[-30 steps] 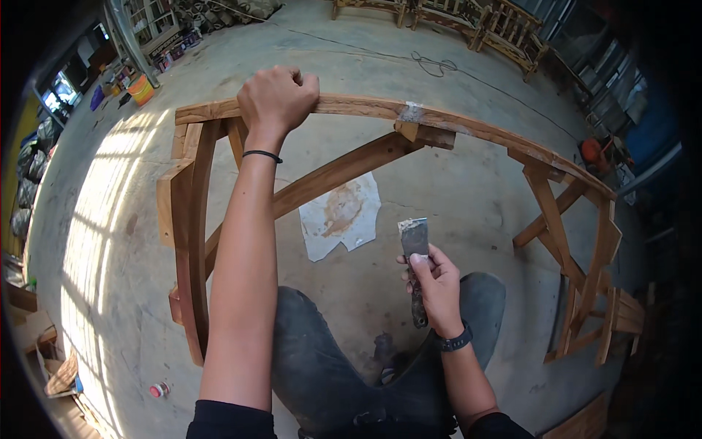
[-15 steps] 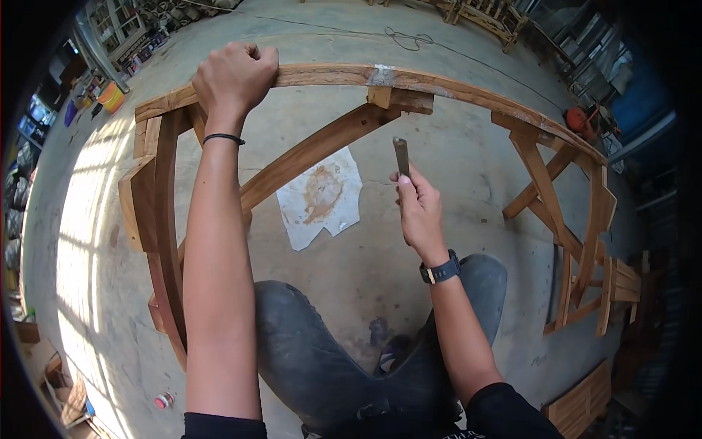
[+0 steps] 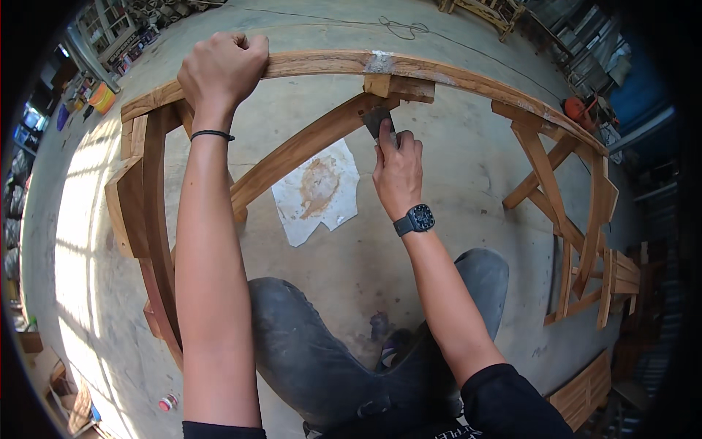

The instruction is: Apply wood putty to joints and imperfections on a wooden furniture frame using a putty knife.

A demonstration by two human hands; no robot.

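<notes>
A long wooden rail [image 3: 453,76] forms the top of a wooden frame in front of me, with a whitish patch [image 3: 379,62] near its middle. My left hand [image 3: 221,73] is closed over the rail's left part. In my right hand [image 3: 399,162] is a putty knife [image 3: 377,119], its flat dark blade at the upper end of the diagonal brace [image 3: 292,157]. I cannot tell whether the blade touches the wood. A small wooden block [image 3: 377,85] sits under the rail, just above the blade.
Torn white sheet [image 3: 318,192] with a brown stain lies on the concrete floor beneath the brace. Wooden legs and crossed braces [image 3: 545,179] stand at the right. A wooden panel [image 3: 583,391] is at lower right, and a small red-and-white round object [image 3: 168,402] at lower left.
My right hand has moved up and left, turning the putty knife from edge-on to flat and bringing it to the brace. The frame and my left hand have shifted slightly left and up in view.
</notes>
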